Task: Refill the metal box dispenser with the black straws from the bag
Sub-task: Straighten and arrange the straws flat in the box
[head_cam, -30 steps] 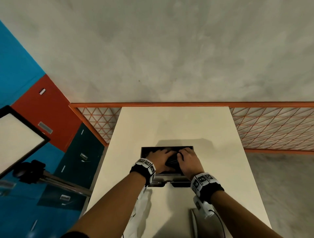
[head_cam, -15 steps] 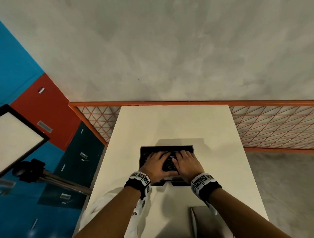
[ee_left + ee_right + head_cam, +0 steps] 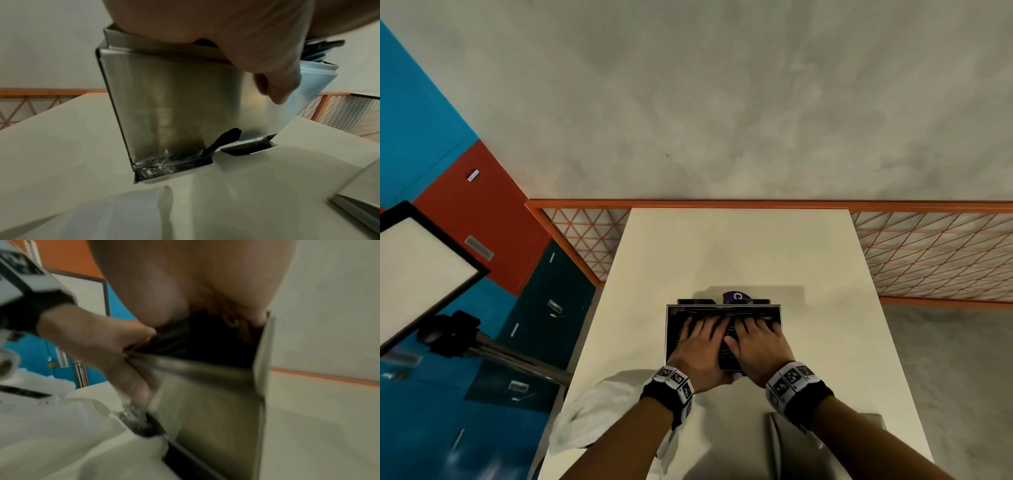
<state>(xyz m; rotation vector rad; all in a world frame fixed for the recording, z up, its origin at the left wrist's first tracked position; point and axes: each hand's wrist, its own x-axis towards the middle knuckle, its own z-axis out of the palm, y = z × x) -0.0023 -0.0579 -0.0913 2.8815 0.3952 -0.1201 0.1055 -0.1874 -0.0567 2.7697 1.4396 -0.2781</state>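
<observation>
The metal box dispenser (image 3: 670, 342) stands open-topped on the white table (image 3: 722, 253), with black straws (image 3: 727, 346) lying across its inside. Both hands lie flat on them. My left hand (image 3: 698, 339) covers the left half, fingers spread and straight, its thumb (image 3: 277, 84) hanging over the box's front wall (image 3: 174, 105). My right hand (image 3: 753, 337) presses the right half the same way. The right wrist view shows the dark straws (image 3: 205, 340) under my palm (image 3: 195, 280). The white plastic bag (image 3: 599, 418) lies under my left forearm.
A flat metal lid (image 3: 777, 445) lies on the table by my right forearm. A purple object (image 3: 736, 296) peeks out behind the box. Orange mesh railing (image 3: 928, 257) borders the table's far side. A light panel on a stand (image 3: 421, 267) is at the left.
Both hands have slid farther across the straws and flattened, fingers spreading out. The bag now shows more at the left under my forearm.
</observation>
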